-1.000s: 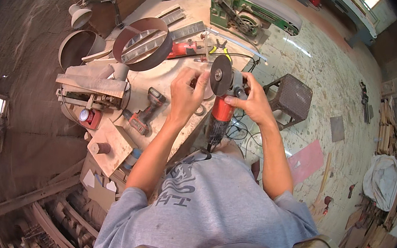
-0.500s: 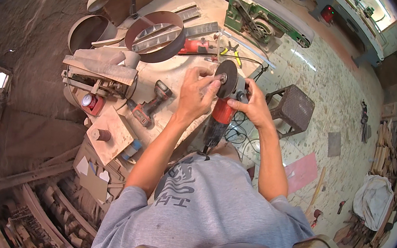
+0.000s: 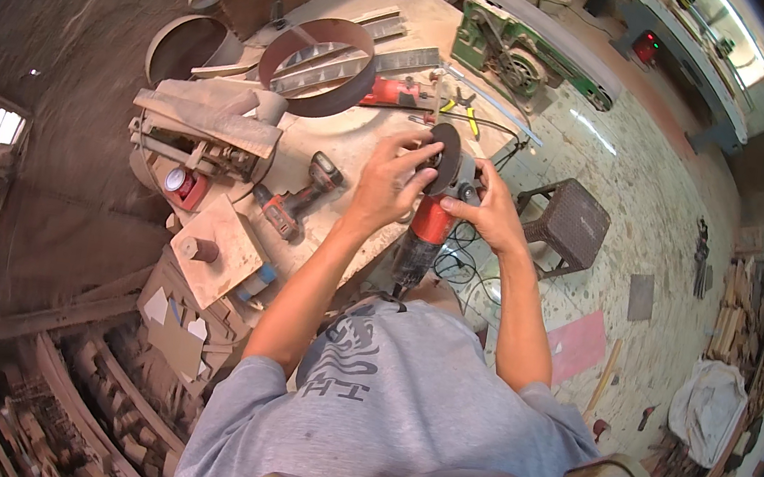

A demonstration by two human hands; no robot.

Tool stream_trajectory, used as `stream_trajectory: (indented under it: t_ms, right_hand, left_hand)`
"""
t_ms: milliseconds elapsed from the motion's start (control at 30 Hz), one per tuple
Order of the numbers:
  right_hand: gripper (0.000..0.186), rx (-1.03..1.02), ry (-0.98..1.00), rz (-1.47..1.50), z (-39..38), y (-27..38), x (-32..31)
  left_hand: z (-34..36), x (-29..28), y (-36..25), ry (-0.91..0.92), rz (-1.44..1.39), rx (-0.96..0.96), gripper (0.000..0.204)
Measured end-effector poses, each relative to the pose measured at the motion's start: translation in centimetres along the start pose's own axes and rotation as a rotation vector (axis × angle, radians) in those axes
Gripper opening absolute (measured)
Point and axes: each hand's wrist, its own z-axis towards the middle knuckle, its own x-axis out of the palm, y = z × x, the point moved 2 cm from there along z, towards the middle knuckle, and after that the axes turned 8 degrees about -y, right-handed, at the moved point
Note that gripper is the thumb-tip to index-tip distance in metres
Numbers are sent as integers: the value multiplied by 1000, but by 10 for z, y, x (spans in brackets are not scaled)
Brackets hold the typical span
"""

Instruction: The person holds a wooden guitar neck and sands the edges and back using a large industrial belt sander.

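Note:
An angle grinder (image 3: 426,230) with a red and black body stands upright in front of my chest, its head uppermost. A dark round disc (image 3: 450,156) is mounted on its left face. My right hand (image 3: 494,211) is closed round the grinder's head, with the thumb across the top of the red body. My left hand (image 3: 384,181) reaches to the middle of the disc. Its thumb and fingers are bent round the small metal nut at the hub, which they mostly hide.
A cordless drill (image 3: 298,200) lies on the dusty workbench (image 3: 345,224), beside a wooden block (image 3: 218,251). Behind are a large ring (image 3: 363,91), yellow-handled pliers (image 3: 471,117) and a green belt sander (image 3: 522,54). A dark stool (image 3: 569,226) stands to the right; cables hang below the bench edge.
The view has swung slightly, so the bench appears further right. My left fingers have shifted round the disc's hub and cover more of the nut. My right hand keeps its hold on the grinder.

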Motion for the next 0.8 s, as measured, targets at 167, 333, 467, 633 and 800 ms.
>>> stream_trajectory:
  t_ms: [167,333,467,633,800]
  right_hand:
    - [67,-57,18,-114,-4,9,6]
    - [67,-27,90,-60,3,-9,12]
    - [69,45,135,6,8,-2,19]
    - [73,57,155,-49,11,-4,19]
    - [69,-18,119,-129,14,-6,22]
  left_hand:
    - [-3,8,15,45,43,-135,19]
    - [-8,-7,6,-39,49,-305,23]
    - [-21,-12,20,15,-119,-228,32]
    - [-17,-20,32,98,83,-294,33]
    - [-10,-17,23,1,-114,-175,27]
